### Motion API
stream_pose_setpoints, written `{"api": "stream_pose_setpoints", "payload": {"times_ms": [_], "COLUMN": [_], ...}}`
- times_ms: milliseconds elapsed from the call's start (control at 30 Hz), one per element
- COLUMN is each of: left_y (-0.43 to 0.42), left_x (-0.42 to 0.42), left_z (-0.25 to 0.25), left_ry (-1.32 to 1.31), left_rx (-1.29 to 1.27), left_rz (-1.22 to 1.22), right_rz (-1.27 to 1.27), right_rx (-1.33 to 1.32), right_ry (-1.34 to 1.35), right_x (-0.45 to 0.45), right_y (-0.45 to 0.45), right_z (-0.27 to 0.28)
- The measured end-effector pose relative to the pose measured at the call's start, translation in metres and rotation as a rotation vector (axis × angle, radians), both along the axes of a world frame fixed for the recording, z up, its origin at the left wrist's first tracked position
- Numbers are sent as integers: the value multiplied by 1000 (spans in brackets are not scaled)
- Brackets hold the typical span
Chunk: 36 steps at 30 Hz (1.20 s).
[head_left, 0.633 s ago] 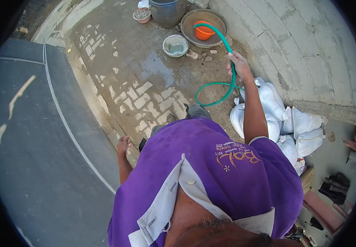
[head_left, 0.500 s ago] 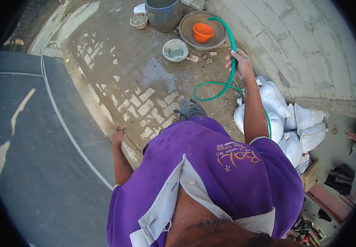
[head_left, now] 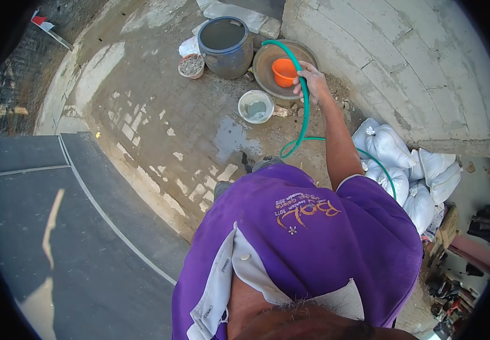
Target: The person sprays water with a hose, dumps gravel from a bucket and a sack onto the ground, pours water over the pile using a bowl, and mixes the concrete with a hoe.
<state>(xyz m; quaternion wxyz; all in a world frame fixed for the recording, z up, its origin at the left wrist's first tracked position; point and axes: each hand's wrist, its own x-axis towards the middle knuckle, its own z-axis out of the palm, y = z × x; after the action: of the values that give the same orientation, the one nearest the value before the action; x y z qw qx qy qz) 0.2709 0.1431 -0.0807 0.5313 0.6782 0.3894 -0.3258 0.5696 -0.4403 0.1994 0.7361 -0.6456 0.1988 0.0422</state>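
- your right hand (head_left: pixel 313 85) reaches out ahead of you, its fingers curled closed around the green hose (head_left: pixel 306 110), a little way back from the hose's end.
- your left hand is out of view, so you cannot tell how its fingers stand or what they hold.
- the green hose arches forward from your grip, and its end lies over the far rim of the wide basin (head_left: pixel 264 69); you cannot tell whether it touches.
- behind your grip, the hose drops, bends in a loop near your feet and runs back across the white sacks (head_left: pixel 389 146) to your right.
- the orange bowl (head_left: pixel 282 73) sits inside the wide basin, just beside your fingers in this view.
- the blue barrel (head_left: pixel 228 63) stands to the left of the wide basin, with dark liquid inside.
- the white tub (head_left: pixel 255 119) is on the ground nearer to you, holding some greyish liquid.
- the small pot (head_left: pixel 198 75) of grey lumps stands just beside the blue barrel.
- a wet patch (head_left: pixel 229 139) shows on the paved ground (head_left: pixel 160 147) in front of you.
- the block wall (head_left: pixel 381 56) rises to your right, past the basin and the sacks.
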Motion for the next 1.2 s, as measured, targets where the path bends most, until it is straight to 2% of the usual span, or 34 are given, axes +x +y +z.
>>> {"api": "stream_pose_setpoints", "payload": {"times_ms": [100, 333, 433, 533, 633, 667, 733, 833, 900, 1000, 1067, 1133, 1200], "left_y": [17, 95, 146, 193, 221, 175, 37, -81, -152, -232, -264, -284, -296], "left_x": [42, 190, 264, 358, 491, 516, 557, 582, 570, 538, 519, 509, 498], "left_z": [0, -1, -9, -33, -56, -10, 146, 198, 231, 267, 273, 263, 263], "left_ry": [-7, -30, -24, -63, -182, -189, -202, -342, -433, -457, -476, -476, -485], "left_rx": [9, 19, 20, 15, -16, -32, -63, -223, -482, -627, -709, -701, -714], "left_rz": [-61, -315, -479, -634, -692, -678, -650, -815, -956, -1165, -1186, -1072, -1086], "right_rz": [-59, -302, -268, -265, -382, -429, -522, -544, -530, -560, -465, -455, -488], "right_rx": [-100, -35, -68, -86, -65, -34, -11, -58, -114, -228, -370, -443, -510], "right_ry": [83, 170, 150, 122, 36, 3, -44, -21, -11, -94, -65, -81, -73], "right_x": [39, 76, 70, 69, 71, 72, 74, 73, 70, 69, 62, 46, 28], "right_y": [25, 56, 87, 119, 160, 171, 192, 215, 228, 246, 249, 254, 251], "right_z": [-7, -26, -32, -22, -1, 0, 6, 8, 7, -12, -11, 3, 15]}}
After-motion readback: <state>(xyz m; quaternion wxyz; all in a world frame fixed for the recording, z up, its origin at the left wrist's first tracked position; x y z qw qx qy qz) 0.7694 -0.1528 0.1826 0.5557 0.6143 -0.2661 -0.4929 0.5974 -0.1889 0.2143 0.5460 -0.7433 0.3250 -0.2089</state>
